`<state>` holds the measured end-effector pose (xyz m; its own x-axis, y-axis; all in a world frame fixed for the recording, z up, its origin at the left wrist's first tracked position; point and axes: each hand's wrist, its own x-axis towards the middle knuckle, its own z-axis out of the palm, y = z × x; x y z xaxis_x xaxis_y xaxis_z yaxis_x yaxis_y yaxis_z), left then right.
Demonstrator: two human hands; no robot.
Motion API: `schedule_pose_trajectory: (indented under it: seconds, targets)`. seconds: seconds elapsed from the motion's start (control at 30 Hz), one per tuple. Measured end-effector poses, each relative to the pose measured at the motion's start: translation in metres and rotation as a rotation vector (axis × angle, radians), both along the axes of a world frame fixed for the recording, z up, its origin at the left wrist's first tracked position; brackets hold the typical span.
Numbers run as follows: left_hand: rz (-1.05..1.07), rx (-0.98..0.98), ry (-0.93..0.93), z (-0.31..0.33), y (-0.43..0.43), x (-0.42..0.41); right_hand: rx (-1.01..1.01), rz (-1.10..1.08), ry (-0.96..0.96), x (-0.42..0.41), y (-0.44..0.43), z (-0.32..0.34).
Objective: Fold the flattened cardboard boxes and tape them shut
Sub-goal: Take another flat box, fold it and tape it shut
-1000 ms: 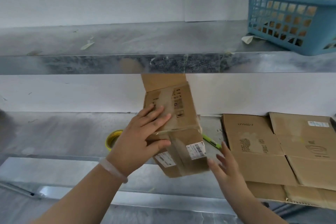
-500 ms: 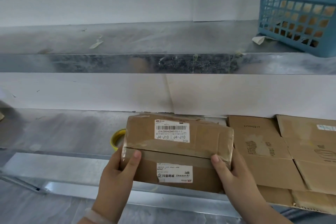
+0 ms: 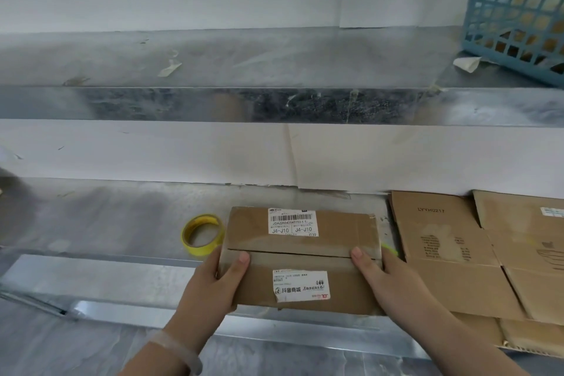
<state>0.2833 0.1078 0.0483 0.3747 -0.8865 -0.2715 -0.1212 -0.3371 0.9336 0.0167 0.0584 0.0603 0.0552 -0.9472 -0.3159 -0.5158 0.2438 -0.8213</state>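
A folded brown cardboard box (image 3: 305, 256) with two white labels lies on the lower metal shelf, its two top flaps meeting in a seam across the middle. My left hand (image 3: 210, 287) grips its left end, thumb on top. My right hand (image 3: 387, 278) grips its right end, thumb on the seam. A yellow tape roll (image 3: 202, 234) lies flat just left of the box. Flattened cardboard boxes (image 3: 451, 253) lie stacked to the right.
The lower metal shelf (image 3: 106, 223) stretches to the left. An upper metal shelf (image 3: 244, 64) carries a blue plastic basket (image 3: 518, 18) at the far right and scraps of tape. A green pen tip (image 3: 390, 249) shows behind the box's right end.
The box was tilted on end in my left hand, then turned flat with flaps up. Both hands now hold its ends and it rests lower on the shelf.
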Motion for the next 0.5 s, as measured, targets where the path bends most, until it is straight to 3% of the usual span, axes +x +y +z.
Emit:
schedule_pose_trajectory:
  seconds: [0.23,0.3,0.4,0.5]
  targets:
    - [-0.244,0.039,-0.123,-0.006,-0.034,0.012,0.009,0.021,0.037,0.003,-0.029,-0.006]
    - [-0.310,0.041,-0.318,-0.005,-0.042,0.017,-0.044,0.046,0.148,0.005,-0.037,-0.002]
    - [-0.439,-0.112,-0.725,-0.003,-0.055,0.015,-0.178,0.146,0.425,0.012,-0.045,-0.005]
    - [-0.426,-0.104,-0.804,0.002,-0.069,0.014,-0.129,0.216,0.473,0.014,-0.054,-0.007]
